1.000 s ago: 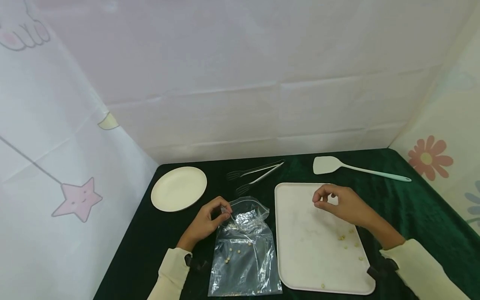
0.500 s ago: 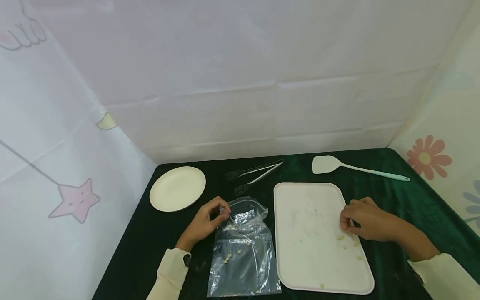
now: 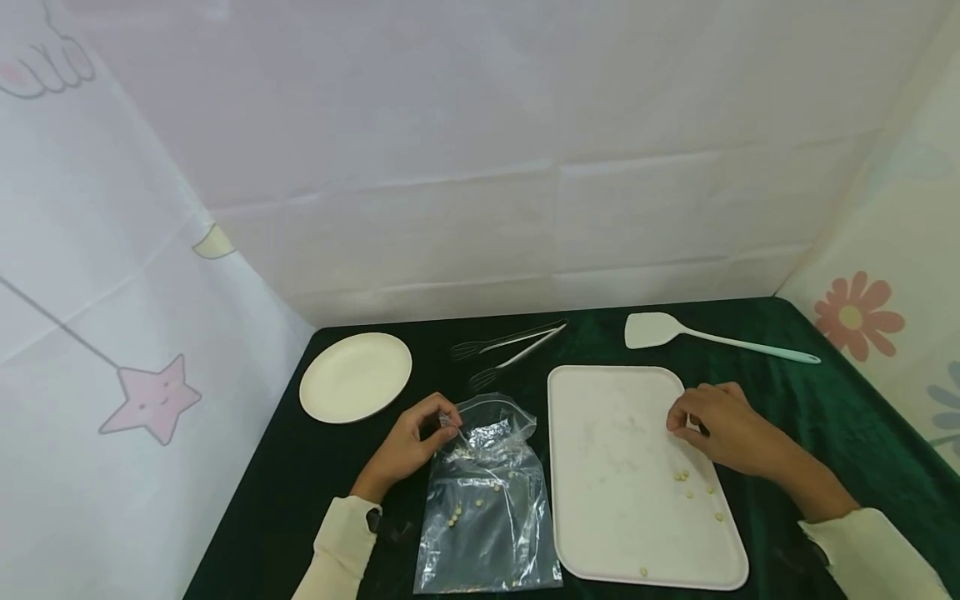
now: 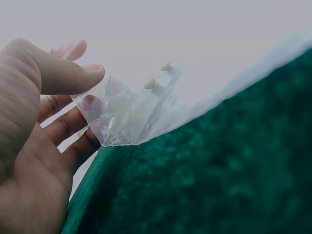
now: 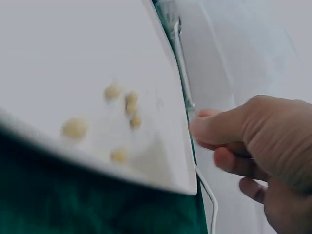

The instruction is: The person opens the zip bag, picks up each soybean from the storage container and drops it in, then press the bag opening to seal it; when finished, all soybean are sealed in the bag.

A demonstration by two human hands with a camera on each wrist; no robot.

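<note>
My left hand (image 3: 408, 440) pinches the open mouth of a clear zip bag (image 3: 487, 550), which lies flat with several small pale-yellow beans (image 3: 452, 522) inside. In the left wrist view, the thumb (image 4: 78, 75) presses the bag's plastic edge (image 4: 109, 119) against the fingers. My right hand (image 3: 727, 429) is over the right side of a white tray (image 3: 611, 533), thumb and forefinger tips pinched together; the bean between them is hidden. Several more beans (image 3: 681, 476) lie on the tray, most near its right edge, and one bean (image 3: 643, 572) near the front.
Behind the bag lie metal tongs (image 3: 517, 346) with their arms spread. A white spatula (image 3: 652, 330) with a pale green handle lies behind the tray. To the left is a cream plate (image 3: 356, 379). Dark green cloth (image 3: 300, 500) covers the table.
The right hand has gone from above the tray's middle to its right edge, then slightly back leftward and up. One tray bean has gone from sight; another shows in the bag. The left hand stays put.
</note>
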